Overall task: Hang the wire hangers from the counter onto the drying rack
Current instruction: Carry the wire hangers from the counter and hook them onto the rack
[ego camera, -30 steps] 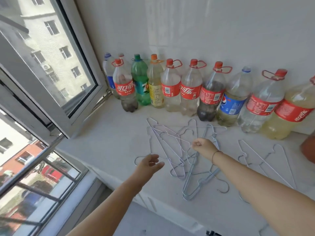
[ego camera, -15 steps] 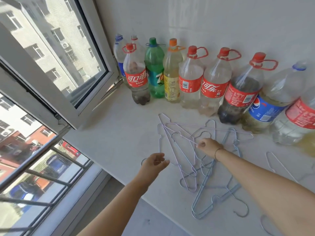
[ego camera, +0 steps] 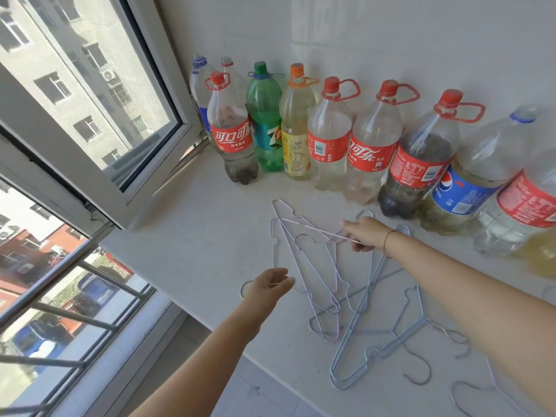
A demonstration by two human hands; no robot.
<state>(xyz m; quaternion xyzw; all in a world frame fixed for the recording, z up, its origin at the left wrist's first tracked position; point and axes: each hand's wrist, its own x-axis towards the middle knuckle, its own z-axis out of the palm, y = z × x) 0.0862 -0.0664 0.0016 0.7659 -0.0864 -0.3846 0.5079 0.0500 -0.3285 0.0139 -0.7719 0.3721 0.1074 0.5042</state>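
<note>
Several thin wire hangers (ego camera: 313,266) lie tangled on the white counter (ego camera: 195,236), pale purple ones to the left and light blue ones (ego camera: 373,335) to the right. My right hand (ego camera: 361,233) pinches the straight bar of a purple hanger at the pile's far side. My left hand (ego camera: 270,285) hovers over the near left part of the pile, fingers relaxed and holding nothing. The drying rack is out of sight.
A row of large plastic drink bottles (ego camera: 328,136) stands along the tiled wall behind the hangers. An open window sash (ego camera: 99,121) swings in over the counter's left end. The counter's front edge runs diagonally below my left hand, with floor beneath.
The camera has moved closer and leftward. My right hand now pinches a purple hanger's bar and has lifted it slightly. My left hand stays over the pile's left side.
</note>
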